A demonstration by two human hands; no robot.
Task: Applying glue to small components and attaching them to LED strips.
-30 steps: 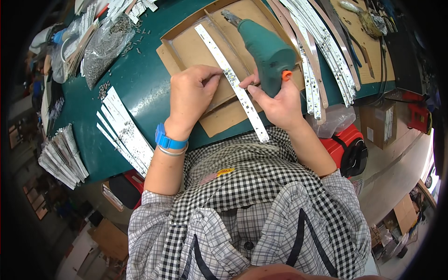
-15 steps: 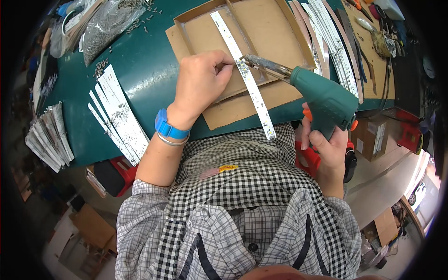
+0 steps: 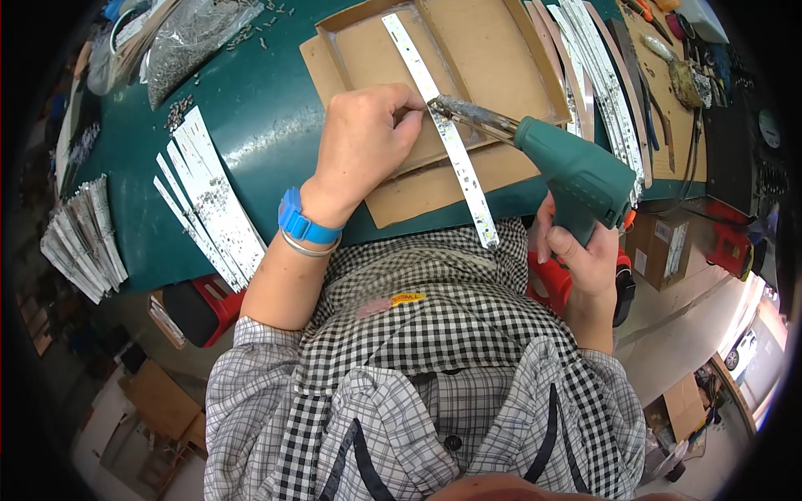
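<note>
A long white LED strip board (image 3: pixel 466 178) lies slantwise over a shallow cardboard tray (image 3: pixel 489 154), its near end reaching past the tray to my apron. My left hand (image 3: pixel 368 138) is closed in a pinch at the strip's left edge, near its middle. What the fingertips hold is too small to make out. In my right hand (image 3: pixel 591 255) is a green soldering gun (image 3: pixel 576 167), gripped by its handle. Its dark, stained tip meets or hovers just over the strip beside my left fingertips; contact cannot be told.
Loose white strips (image 3: pixel 205 196) fan out left of my arm, and a bundled stack (image 3: pixel 83 242) lies farther left. A clear bag of small metal parts (image 3: pixel 192 46) sits at the back left. More strips (image 3: pixel 597 75) lie right of the tray, beside tools on a brown board (image 3: pixel 689 138).
The strip and tray have shifted slightly to the right. The soldering gun has moved a little left, and its orange trigger no longer shows by my fingers. My left hand keeps its pinch.
</note>
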